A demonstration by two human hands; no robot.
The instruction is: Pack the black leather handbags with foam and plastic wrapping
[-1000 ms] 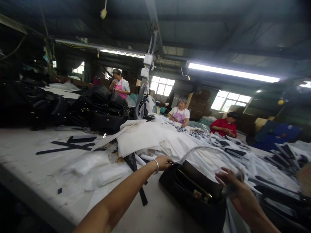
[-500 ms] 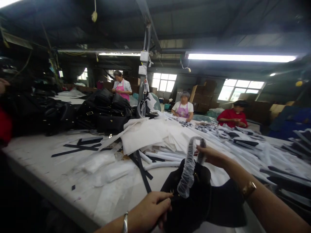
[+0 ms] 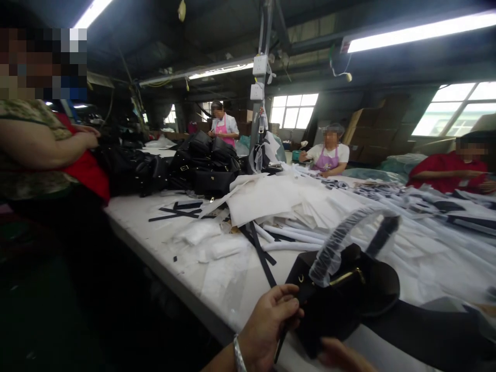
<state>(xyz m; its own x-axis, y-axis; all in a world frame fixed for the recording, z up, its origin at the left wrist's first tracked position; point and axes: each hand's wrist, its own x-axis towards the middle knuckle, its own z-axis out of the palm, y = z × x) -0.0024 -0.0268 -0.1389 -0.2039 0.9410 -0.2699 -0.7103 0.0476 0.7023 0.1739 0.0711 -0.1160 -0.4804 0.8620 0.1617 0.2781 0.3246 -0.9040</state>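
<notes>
A black handbag [image 3: 329, 305] sits tilted on the worktable, its top partly open with a gold zipper showing. Clear crinkled plastic wraps its arched handle [image 3: 333, 248]. With fingers and thumb closed, my left hand [image 3: 273, 315] grips a dark strap or tab at the bag's left side, close to a small gold ring. A thin dark strip hangs below those fingers. My right hand [image 3: 344, 356] is low at the bottom edge, blurred by motion, just below the bag. The bag's wide black flap [image 3: 426, 325] spreads to the right.
White sheets [image 3: 279, 201] and wrapped strips pile up behind the bag. Plastic bags [image 3: 220, 243] and black strips [image 3: 263, 253] lie left of it. More black bags [image 3: 205, 160] are heaped farther back. One person [image 3: 42, 139] stands at left; several others work across the table.
My right hand has let go of the wrapped handle and dropped to the bottom edge. My left hand keeps its grip. The view has swung left, bringing a standing person into sight.
</notes>
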